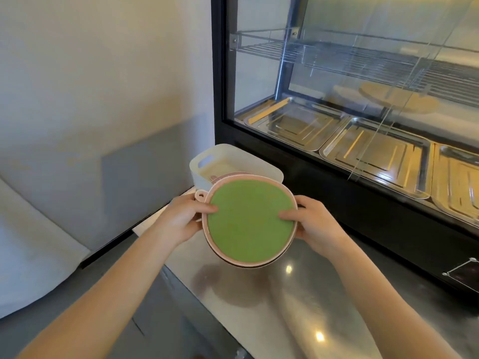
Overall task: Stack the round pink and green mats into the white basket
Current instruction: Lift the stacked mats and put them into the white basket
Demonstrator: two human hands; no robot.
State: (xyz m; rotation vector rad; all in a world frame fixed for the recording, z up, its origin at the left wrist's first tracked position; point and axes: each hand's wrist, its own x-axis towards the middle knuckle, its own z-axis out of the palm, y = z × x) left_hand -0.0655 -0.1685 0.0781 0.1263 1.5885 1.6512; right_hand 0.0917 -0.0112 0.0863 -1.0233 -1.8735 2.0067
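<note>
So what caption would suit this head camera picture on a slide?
Both hands, left hand and right hand, hold a stack of round pink and green mats just before the white basket.

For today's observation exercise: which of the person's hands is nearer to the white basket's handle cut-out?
Left. The left hand grips the mats just below the handle cut-out on the white basket; the right hand holds the stack's opposite edge, farther away.

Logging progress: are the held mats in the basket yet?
Out. Both hands, left hand and right hand, hold the mats above the counter, before the basket.
</note>
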